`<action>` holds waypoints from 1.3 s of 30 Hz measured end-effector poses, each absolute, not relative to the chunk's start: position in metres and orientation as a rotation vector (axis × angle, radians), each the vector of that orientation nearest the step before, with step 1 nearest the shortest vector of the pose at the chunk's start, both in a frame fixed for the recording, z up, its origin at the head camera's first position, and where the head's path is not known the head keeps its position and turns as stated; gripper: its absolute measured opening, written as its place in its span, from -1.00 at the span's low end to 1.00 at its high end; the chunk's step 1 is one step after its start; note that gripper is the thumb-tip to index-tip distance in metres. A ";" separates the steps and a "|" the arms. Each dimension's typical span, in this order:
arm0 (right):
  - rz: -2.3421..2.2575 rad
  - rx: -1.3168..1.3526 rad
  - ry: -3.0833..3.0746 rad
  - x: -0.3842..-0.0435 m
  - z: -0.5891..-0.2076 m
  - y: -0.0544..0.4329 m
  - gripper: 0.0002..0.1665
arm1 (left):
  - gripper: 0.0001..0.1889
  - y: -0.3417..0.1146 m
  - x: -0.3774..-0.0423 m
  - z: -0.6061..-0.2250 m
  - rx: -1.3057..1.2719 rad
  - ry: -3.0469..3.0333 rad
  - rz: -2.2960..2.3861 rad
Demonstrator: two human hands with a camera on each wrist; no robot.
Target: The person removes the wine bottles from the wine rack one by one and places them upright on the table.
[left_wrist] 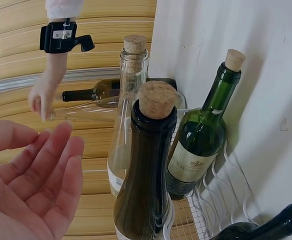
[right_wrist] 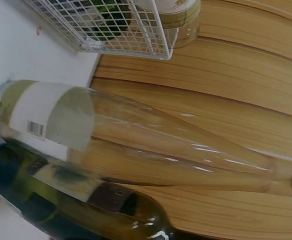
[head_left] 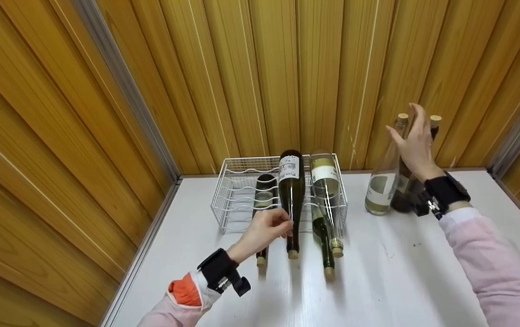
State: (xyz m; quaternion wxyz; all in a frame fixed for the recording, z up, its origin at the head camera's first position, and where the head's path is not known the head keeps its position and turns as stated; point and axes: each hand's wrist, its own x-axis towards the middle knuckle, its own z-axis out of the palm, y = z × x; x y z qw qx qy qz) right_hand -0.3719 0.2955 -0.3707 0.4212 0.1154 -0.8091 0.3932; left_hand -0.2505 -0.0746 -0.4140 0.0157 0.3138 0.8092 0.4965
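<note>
My right hand is raised at the neck of a clear corked bottle, thumb and fingers spread apart around its top; I cannot tell whether they touch it. This bottle stands upright on the table, and a dark corked bottle stands close behind it. My left hand hovers at the front of a white wire rack, fingers loosely bent and holding nothing. Nearest to it is the neck of a dark bottle lying in the rack; the left wrist view shows a gap between them.
In the rack also lie a small dark bottle, a clear bottle and a green bottle, corks toward me. Wooden panels rise behind the white table. A metal strip runs along its left edge.
</note>
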 end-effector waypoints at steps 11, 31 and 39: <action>0.499 0.861 -1.902 -0.327 -0.395 0.273 -0.30 | -0.92 -0.076 -0.242 -0.394 0.958 2.489 1.557; 0.538 1.068 -2.148 -0.290 -0.482 0.280 -0.20 | -0.94 -0.089 -0.317 -0.418 1.257 3.010 1.055; 0.609 1.072 -2.162 -0.280 -0.501 0.280 -0.13 | -0.76 -0.090 -0.356 -0.419 1.724 3.278 -0.026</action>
